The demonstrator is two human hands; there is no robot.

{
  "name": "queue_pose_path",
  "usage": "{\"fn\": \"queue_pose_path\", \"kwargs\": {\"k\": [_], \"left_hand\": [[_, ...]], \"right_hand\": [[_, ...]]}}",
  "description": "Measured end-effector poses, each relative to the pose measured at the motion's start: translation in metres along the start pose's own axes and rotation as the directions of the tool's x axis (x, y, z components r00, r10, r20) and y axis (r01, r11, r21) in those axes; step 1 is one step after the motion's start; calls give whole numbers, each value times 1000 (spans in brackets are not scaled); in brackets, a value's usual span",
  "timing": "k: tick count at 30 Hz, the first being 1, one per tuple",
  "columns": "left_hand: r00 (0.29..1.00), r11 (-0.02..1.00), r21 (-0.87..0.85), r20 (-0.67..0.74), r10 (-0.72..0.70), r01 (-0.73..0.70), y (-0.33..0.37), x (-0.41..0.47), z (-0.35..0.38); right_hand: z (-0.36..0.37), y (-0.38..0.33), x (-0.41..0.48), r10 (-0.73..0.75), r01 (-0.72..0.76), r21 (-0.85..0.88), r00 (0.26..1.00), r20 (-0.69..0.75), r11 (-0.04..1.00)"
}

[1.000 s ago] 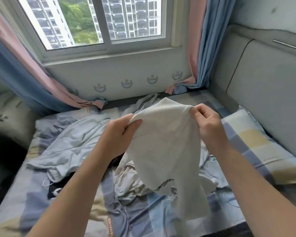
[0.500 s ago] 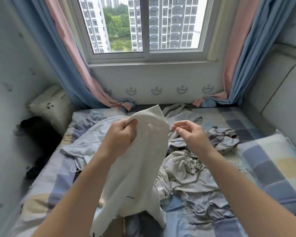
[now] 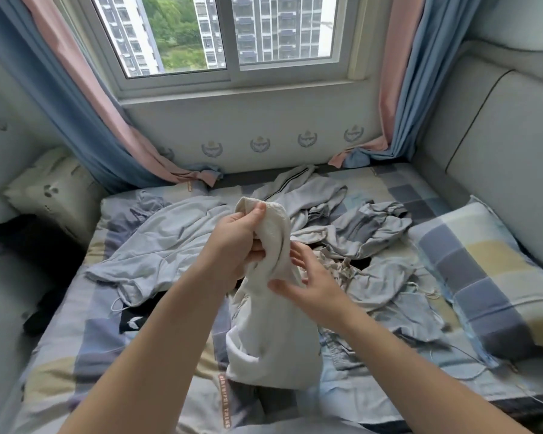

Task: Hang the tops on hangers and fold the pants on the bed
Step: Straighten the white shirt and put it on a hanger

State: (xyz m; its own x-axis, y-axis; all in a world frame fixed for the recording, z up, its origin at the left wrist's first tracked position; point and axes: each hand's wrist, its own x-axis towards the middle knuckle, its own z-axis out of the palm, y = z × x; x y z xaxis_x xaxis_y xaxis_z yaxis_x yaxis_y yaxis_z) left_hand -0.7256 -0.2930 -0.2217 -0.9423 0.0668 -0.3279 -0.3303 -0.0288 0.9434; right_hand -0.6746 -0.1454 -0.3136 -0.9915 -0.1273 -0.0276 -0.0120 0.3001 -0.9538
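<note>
I hold a white knit garment (image 3: pixel 276 333) up over the bed (image 3: pixel 76 346). My left hand (image 3: pixel 237 242) grips its bunched top edge, thumb over the fabric. My right hand (image 3: pixel 308 283) is lower, thumb on the front of the cloth and fingers spread behind it. The garment hangs down to the sheet. Behind it lies a heap of clothes: a light blue top (image 3: pixel 170 245) at the left, grey garments (image 3: pixel 358 233) at the right, and a black piece with a white logo (image 3: pixel 132 321). No hanger is visible.
A checked pillow (image 3: pixel 483 277) lies at the right by the padded headboard (image 3: pixel 499 158). A cream pillow (image 3: pixel 54 192) and dark clothing (image 3: pixel 29 242) sit at the left wall. Window and pink-blue curtains (image 3: pixel 85 98) stand behind the bed.
My right hand let go of the garment's top edge, then came back lower down onto the hanging cloth. The left hand kept its grip. The view tilted and pulled back.
</note>
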Motion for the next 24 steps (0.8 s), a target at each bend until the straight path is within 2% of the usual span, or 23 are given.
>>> {"fn": "queue_pose_path", "kwargs": {"k": [4, 8, 13, 17, 19, 21, 24], "left_hand": [[998, 999, -51, 65, 15, -12, -2, -2, 11], [999, 989, -148, 37, 15, -9, 0, -4, 18], [998, 965, -255, -36, 59, -66, 2, 6, 6], [987, 964, -222, -100, 129, -149, -7, 21, -5], [984, 979, -119, -87, 153, -163, -20, 29, -11], [988, 988, 8, 3, 157, -157, -35, 31, -12], [977, 992, 109, 209, 47, -71, -63, 24, -4]], "right_hand": [[4, 9, 2, 82, -93, -72, 986, -143, 993], [-3, 35, 4, 145, -223, -224, 937, -317, 949], [-30, 60, -3, 241, -325, -202, 904, -353, 924], [-46, 50, -5, 155, -182, -54, 931, -331, 982], [-49, 31, -6, 123, -102, 83, 942, -313, 991], [-52, 14, -6, 105, -52, 185, 951, -289, 981], [-50, -9, -4, 63, 15, 242, 947, -314, 970]]}}
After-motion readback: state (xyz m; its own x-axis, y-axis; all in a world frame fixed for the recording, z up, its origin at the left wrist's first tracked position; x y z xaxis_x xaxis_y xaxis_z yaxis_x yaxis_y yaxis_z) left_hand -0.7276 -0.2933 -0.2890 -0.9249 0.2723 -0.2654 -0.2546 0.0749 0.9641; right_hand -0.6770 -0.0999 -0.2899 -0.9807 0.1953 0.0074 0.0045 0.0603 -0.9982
